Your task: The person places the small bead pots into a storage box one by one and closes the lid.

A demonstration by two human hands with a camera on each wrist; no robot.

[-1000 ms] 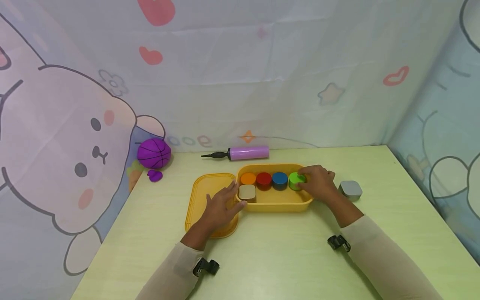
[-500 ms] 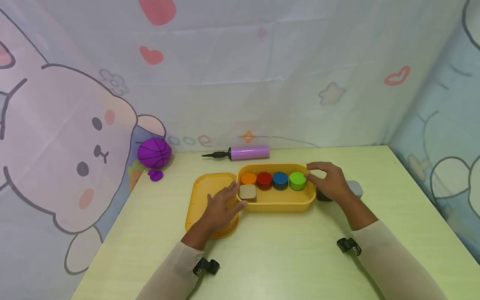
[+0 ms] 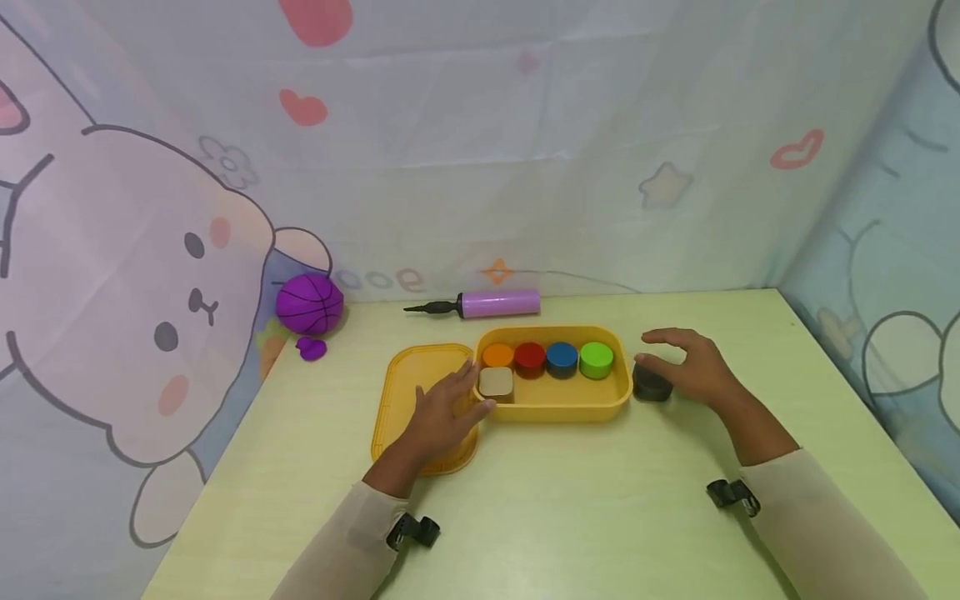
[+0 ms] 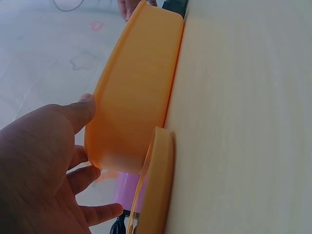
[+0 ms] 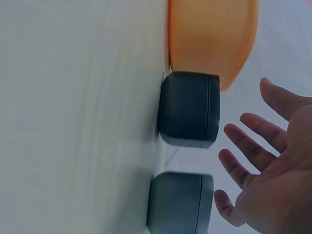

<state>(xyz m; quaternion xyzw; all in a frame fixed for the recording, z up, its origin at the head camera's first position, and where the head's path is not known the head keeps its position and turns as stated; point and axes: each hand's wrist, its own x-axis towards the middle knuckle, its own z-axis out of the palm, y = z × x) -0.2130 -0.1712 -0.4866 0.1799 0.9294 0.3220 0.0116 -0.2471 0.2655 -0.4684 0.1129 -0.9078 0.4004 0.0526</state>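
A yellow plastic box [image 3: 555,412] sits on the table, holding several small lidded pots. Orange [image 3: 497,356], red [image 3: 530,358], blue [image 3: 562,358] and green [image 3: 596,360] pots line its far side, and a beige-topped pot [image 3: 496,383] stands at the near left. My left hand [image 3: 442,423] rests at the box's left end, fingers spread, thumb at the near corner. My right hand [image 3: 697,367] hovers with spread fingers over a black pot [image 3: 651,385] just right of the box. Beyond it, a grey pot [image 5: 180,202] shows in the right wrist view; the right hand hides it in the head view.
A yellow lid [image 3: 405,392] lies left of the box, partly under the left hand. Behind are a purple hand pump [image 3: 498,303], a purple basketball [image 3: 310,304] and a small purple duck [image 3: 311,348]. A printed cloth wall [image 3: 525,167] rises at the table's back.
My right hand has let go of the green pot in the box and moved right, out past the rim to above the black pot. The left hand has stayed put.
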